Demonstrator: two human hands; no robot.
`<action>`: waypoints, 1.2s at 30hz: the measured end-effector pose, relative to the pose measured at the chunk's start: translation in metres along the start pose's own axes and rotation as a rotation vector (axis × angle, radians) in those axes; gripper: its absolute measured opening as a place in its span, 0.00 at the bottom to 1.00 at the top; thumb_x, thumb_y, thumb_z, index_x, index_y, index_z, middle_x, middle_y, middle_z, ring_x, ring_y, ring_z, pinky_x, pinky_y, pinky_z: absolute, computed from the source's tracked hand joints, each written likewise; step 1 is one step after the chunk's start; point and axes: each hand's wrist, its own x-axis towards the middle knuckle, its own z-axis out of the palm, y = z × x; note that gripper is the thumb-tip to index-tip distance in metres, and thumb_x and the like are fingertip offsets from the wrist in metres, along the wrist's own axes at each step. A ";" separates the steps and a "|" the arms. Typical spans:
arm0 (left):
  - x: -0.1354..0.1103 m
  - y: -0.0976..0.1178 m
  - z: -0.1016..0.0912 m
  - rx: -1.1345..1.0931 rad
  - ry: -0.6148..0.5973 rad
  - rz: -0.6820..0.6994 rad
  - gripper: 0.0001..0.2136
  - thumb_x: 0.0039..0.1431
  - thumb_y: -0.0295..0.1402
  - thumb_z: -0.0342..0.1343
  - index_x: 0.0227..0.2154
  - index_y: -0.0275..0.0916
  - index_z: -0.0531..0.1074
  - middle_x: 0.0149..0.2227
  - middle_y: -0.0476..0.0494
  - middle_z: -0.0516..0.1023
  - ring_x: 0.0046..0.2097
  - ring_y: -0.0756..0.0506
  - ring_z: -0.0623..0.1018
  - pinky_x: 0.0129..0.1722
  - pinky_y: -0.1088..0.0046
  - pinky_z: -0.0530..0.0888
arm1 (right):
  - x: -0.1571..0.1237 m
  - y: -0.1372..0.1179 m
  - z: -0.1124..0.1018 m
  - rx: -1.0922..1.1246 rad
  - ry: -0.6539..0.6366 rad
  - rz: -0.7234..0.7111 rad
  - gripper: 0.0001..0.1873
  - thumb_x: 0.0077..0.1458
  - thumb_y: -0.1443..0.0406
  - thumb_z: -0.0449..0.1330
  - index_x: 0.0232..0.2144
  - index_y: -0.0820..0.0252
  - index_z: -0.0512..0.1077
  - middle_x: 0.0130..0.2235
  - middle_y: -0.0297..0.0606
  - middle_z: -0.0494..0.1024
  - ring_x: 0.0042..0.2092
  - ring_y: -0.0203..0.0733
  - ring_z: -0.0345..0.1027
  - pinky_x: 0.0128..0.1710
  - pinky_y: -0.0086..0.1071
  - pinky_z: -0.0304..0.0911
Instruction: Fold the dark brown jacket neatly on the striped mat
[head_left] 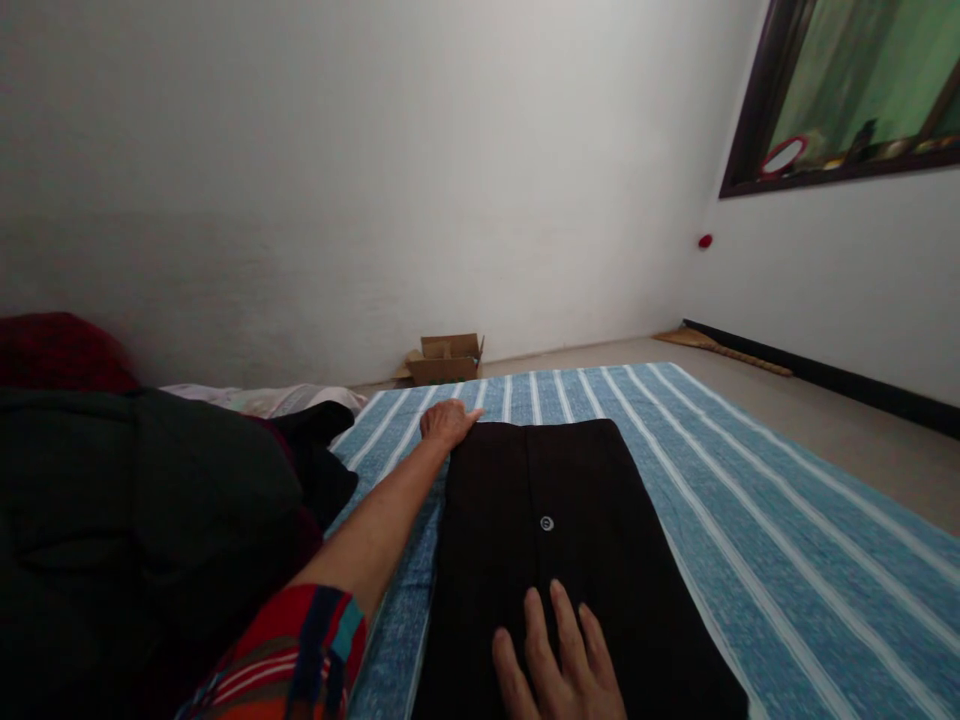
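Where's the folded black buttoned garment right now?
In the head view, the black garment lies lower centre on the blue striped sheet, the left hand at its far left corner and the right hand over its near part.

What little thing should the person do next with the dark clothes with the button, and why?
Maybe slide the right grip gently up the dark garment to smooth it. That grip's fingers are spread over the near part, below the button, while the left grip is at the far left corner, where it might steady the garment.
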 end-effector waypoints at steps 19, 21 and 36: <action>-0.027 -0.016 -0.017 -0.488 -0.385 -0.208 0.16 0.28 0.33 0.67 0.26 0.36 0.72 0.28 0.45 0.78 0.30 0.45 0.77 0.32 0.71 0.72 | -0.003 0.007 -0.006 0.054 -0.037 -0.013 0.13 0.57 0.68 0.48 0.39 0.56 0.70 0.44 0.46 0.75 0.55 0.59 0.59 0.47 0.54 0.60; -0.023 -0.013 -0.016 -0.483 -0.327 -0.195 0.14 0.29 0.30 0.66 0.23 0.36 0.71 0.24 0.47 0.77 0.27 0.46 0.76 0.29 0.71 0.72 | -0.002 0.010 -0.007 0.041 -0.055 -0.031 0.14 0.57 0.67 0.47 0.39 0.57 0.71 0.44 0.47 0.75 0.55 0.60 0.60 0.47 0.55 0.60; -0.045 -0.008 -0.026 -0.556 -0.389 -0.243 0.09 0.38 0.32 0.64 0.24 0.34 0.72 0.27 0.41 0.79 0.28 0.45 0.77 0.27 0.72 0.73 | 0.000 0.001 -0.008 0.098 -0.049 0.070 0.14 0.57 0.69 0.46 0.38 0.55 0.71 0.44 0.46 0.75 0.55 0.59 0.60 0.47 0.54 0.60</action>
